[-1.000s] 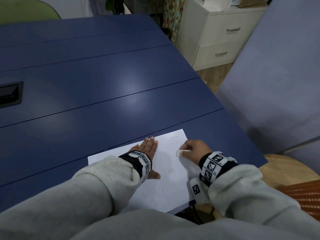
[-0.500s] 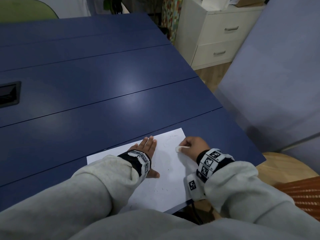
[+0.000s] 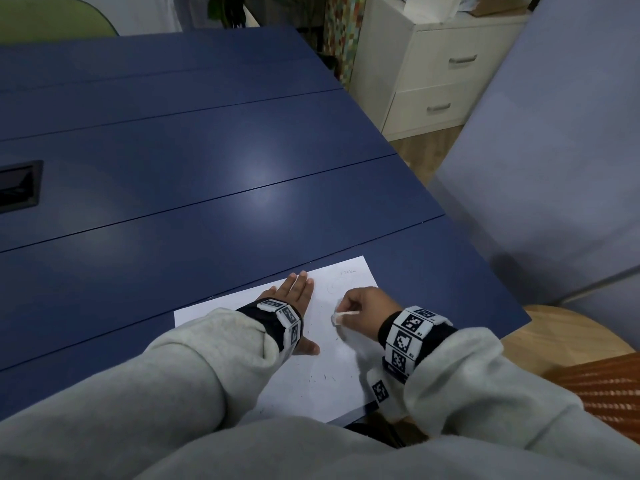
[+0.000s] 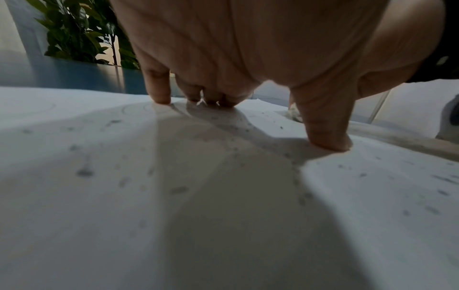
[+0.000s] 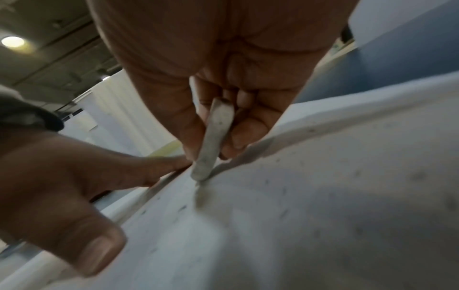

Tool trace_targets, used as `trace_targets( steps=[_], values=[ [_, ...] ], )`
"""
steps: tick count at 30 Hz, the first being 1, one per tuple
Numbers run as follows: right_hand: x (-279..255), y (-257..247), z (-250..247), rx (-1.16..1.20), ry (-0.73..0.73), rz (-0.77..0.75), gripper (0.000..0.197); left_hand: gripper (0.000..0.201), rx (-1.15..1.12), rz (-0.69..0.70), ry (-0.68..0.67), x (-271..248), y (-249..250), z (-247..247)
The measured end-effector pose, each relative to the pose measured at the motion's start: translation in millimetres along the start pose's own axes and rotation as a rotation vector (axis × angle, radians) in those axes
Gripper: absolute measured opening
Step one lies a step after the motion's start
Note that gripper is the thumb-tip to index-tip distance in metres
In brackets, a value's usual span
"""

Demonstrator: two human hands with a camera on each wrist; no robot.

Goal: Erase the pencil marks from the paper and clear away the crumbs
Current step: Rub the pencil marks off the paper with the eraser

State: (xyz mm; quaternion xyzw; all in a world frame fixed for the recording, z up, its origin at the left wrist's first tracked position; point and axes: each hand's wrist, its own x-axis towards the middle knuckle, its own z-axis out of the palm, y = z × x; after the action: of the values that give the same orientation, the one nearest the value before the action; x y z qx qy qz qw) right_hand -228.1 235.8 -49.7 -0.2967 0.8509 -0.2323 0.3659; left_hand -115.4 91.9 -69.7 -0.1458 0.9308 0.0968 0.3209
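one white paper [image 3: 332, 372] on a dark blue table [image 3: 194, 188], near the front right corner, lower edge hanging just past the table rim. table top split by long seams into planks, with a black recessed slot [image 3: 19, 185] at the far left and a soft glare of light mid-surface. faint pencil marks [image 3: 341, 277] left near the far right corner of the sheet. dark crumbs [image 4: 84, 172] scattered over the paper, thick around both hands. left hand [image 3: 294, 299] flat on the sheet, fingers straight and spread, tips and thumb pressed down. right hand [image 3: 363, 311] curled around a white eraser [image 5: 211, 141], pinched between thumb and fingers, its lower end touching the paper just right of the left thumb. grey sleeves and checkered wrist bands [image 3: 412, 336] on both arms. beyond the table: white drawers [image 3: 436, 71] at the far right, a grey-blue panel [image 3: 554, 168] beside them, wood floor, a leafy plant [image 4: 82, 37], a green chair back [image 3: 52, 15] far left.
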Motion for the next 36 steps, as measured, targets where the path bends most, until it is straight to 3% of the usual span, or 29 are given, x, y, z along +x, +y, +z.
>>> trace_targets(
  steps=[2, 6, 12, 17, 23, 30, 36],
  values=[
    [4, -1, -6, -0.055, -0.003, -0.008, 0.015, 0.122, -0.003, 0.0, 0.002, 0, 0, 0],
    [13, 4, -19, 0.082, 0.171, 0.084, 0.008, 0.122, -0.008, 0.001, -0.003, -2, 0, -1],
    [0, -3, -5, -0.045, -0.004, -0.012, 0.013, 0.122, -0.003, -0.001, -0.009, -2, 0, -2],
    [12, 1, -20, 0.047, 0.175, 0.083, 0.005, 0.121, -0.005, 0.002, -0.01, -2, 0, -3],
    [-7, -6, 1, -0.087, -0.086, -0.028, 0.012, 0.121, 0.006, -0.001, -0.005, -1, 1, -1],
    [6, -1, -16, -0.012, 0.1, 0.028, 0.01, 0.122, 0.001, -0.003, -0.001, -1, -1, 0],
    [-8, 0, -2, -0.097, -0.138, -0.041, 0.015, 0.122, 0.008, -0.015, -0.021, -3, 2, -5]
  ],
)
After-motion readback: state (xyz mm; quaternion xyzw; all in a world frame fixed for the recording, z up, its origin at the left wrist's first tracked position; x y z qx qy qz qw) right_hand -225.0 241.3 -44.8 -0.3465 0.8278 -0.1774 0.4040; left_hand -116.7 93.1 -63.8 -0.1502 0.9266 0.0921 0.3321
